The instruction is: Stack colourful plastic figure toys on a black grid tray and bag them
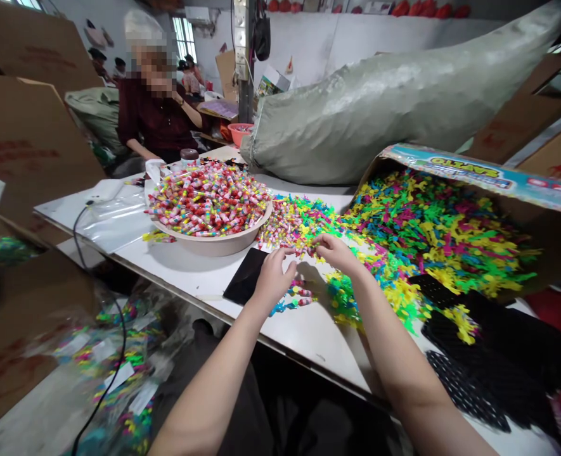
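Observation:
My left hand (274, 276) is over the white table beside a black flat pad (246, 276), thumb and fingers apart, with nothing visible in it. My right hand (335, 252) reaches into the near edge of a pile of small pink-and-red tubes (283, 218), its fingers curled; whatever is between them is too small to make out. Below and between the hands lie several assembled pieces (299, 297) with tubes and blue ends. A round basin (213, 244) heaped with wrapped tubes stands behind my left hand. Loose green and yellow plastic figures (389, 285) spread beside my right forearm.
A tipped carton (489, 174) spills colourful figures at the right, near black perforated trays (465, 386). A big grey-green sack (370, 120) lies behind. Across the table sits a person (154, 120). Clear bags (113, 361) and a black cable (123, 335) are at lower left.

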The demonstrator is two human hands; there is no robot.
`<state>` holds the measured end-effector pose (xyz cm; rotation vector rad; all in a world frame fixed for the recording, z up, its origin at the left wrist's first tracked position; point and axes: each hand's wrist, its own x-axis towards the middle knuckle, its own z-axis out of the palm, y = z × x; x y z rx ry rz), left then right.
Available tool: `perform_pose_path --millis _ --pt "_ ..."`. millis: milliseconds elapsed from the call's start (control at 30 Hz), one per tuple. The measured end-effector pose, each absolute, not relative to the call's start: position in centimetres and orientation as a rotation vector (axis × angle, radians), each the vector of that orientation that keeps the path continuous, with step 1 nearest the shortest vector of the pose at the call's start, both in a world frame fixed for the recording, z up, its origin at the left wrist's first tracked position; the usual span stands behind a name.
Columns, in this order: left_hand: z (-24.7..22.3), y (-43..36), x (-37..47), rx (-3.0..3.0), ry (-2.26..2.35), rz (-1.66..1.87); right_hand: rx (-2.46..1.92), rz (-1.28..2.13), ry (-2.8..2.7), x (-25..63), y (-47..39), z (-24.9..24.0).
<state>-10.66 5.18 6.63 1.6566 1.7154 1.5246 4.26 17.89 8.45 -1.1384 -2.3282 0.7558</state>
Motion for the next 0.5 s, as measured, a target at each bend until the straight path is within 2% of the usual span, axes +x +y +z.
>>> perform_pose_path --millis 167,333,500 --pt "8.1 4.2 -10.7 1.645 1.589 1.772 -1.511 0.175 -2.389 5.2 19.4 7.0" --pt "7.9 3.9 -10.7 1.477 1.477 1.84 -1.573 0.118 -2.727 5.3 19.8 5.0" --pt "7.5 4.1 -10.7 1.355 1.47 1.832 -1.693 0.147 -2.708 5.0 19.5 5.0"
